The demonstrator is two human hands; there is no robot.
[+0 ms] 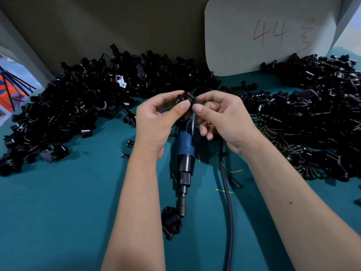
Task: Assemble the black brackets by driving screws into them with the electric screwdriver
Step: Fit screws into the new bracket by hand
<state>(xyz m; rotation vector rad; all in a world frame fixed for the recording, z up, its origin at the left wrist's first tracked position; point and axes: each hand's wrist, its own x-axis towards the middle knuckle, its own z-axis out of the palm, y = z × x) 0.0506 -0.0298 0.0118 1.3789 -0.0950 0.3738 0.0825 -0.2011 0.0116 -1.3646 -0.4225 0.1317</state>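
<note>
Both hands meet above the middle of the teal table. My left hand (156, 122) and my right hand (220, 116) pinch one small black bracket (188, 96) between thumbs and fingertips. Beneath them the blue electric screwdriver (185, 153) lies on the table, its bit pointing toward me. An assembled black bracket (172, 222) rests by the bit's tip. Whether a screw sits in the held bracket is hidden by my fingers.
Large heaps of black brackets spread at the left (68, 106) and right (312, 106). Loose dark screws (281, 139) lie at the right. The screwdriver's black cable (228, 202) runs toward me. A white board (269, 34) marked 44 leans at the back.
</note>
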